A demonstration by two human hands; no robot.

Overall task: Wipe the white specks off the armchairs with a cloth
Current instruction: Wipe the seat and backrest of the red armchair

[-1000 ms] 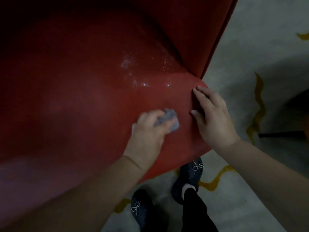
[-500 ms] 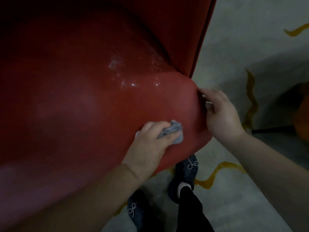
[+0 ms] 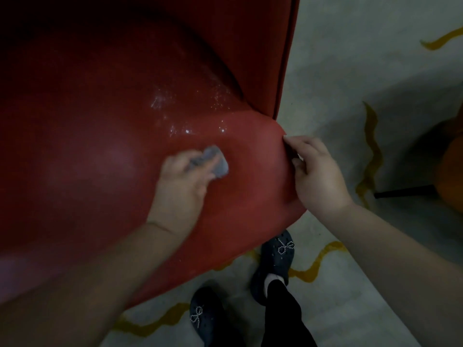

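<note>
A red armchair seat [image 3: 105, 151] fills the left and middle of the view. White specks [image 3: 180, 121] lie scattered near the back right corner of the seat, by the crease with the backrest. My left hand [image 3: 183, 181] grips a small bunched grey cloth [image 3: 215, 162] and presses it on the seat just below the specks. My right hand [image 3: 318, 174] holds the seat's right front edge, with its fingers curled over the rim.
The red backrest [image 3: 263, 46] rises behind the seat. The floor [image 3: 363, 71] is grey with yellow wavy lines. My two dark shoes [image 3: 278, 259] stand below the seat edge. An orange object [image 3: 451, 176] with a black leg [image 3: 406, 191] sits at the right.
My left hand has slid the cloth up the seat towards the specks. My right hand went from lying on top of the seat to gripping its right edge.
</note>
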